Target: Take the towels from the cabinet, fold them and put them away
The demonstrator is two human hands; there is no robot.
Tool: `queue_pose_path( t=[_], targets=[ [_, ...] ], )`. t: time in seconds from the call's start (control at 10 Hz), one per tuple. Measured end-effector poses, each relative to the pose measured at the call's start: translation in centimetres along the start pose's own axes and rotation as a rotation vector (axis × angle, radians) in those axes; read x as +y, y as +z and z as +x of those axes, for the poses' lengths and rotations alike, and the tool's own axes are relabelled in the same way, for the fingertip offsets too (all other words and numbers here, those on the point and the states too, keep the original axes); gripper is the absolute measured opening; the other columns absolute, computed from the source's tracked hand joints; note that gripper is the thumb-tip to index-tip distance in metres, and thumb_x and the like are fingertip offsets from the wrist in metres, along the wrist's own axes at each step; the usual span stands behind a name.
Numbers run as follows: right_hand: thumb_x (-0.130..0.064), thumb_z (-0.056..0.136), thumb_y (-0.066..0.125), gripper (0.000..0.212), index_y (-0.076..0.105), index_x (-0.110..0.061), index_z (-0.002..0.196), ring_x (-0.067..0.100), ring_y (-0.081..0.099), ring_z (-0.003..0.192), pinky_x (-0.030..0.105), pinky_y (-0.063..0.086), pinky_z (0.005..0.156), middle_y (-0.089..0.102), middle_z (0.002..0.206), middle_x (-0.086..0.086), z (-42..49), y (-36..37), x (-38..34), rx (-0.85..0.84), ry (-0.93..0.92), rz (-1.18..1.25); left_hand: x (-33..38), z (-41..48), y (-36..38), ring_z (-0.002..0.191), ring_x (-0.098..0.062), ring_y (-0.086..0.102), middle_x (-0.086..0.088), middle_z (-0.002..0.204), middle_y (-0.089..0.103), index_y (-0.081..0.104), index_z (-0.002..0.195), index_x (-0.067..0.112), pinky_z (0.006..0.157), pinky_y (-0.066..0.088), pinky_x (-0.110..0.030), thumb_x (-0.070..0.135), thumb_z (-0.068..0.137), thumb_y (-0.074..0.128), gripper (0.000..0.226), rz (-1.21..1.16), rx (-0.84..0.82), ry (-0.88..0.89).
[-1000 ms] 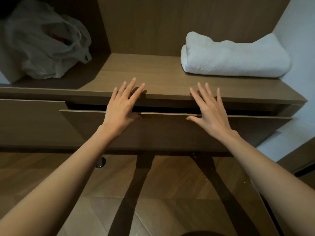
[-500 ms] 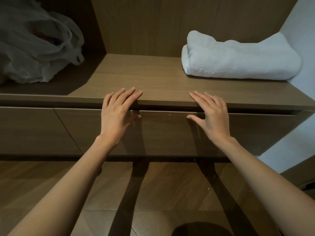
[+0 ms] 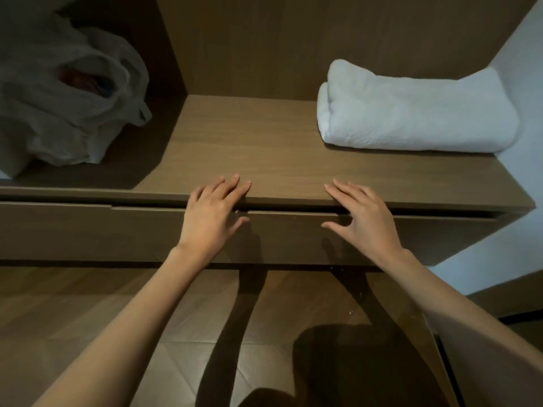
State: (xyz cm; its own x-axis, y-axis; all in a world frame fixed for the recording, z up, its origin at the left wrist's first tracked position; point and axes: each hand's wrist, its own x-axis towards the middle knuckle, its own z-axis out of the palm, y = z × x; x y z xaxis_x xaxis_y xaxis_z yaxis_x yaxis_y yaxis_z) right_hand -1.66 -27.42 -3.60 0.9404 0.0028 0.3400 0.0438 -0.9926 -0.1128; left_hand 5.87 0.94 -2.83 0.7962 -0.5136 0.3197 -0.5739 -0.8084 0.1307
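Left hand [image 3: 210, 214] and right hand [image 3: 365, 214] are laid flat, fingers straight, against a drawer front [image 3: 293, 236] below a shelved folded towel [image 3: 414, 116]

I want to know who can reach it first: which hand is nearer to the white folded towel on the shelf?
Right. The right hand lies at the shelf edge just below-left of the white folded towel; the left hand is farther left.

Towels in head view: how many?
1. A folded white towel lies on the right end of the cabinet shelf, against the wall. The closed drawer below may hide more.
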Motion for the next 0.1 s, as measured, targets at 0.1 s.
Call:
queue_pose_path(
  t=[0.1],
  targets=[
    [-0.060, 0.085, 0.059, 0.067, 0.043, -0.033, 0.144, 0.020, 0.039, 0.137, 0.037, 0.038, 0.107, 0.043, 0.149, -0.009, 1.76, -3.91, -0.89, -0.349, 0.030, -0.033, 0.88, 1.29, -3.12, 0.135, -0.019, 0.039, 0.003, 0.149, 0.041, 0.037, 0.145, 0.030, 0.112, 0.023, -0.042, 0.046, 0.095, 0.050, 0.054, -0.006, -0.251, -0.107]
  ],
)
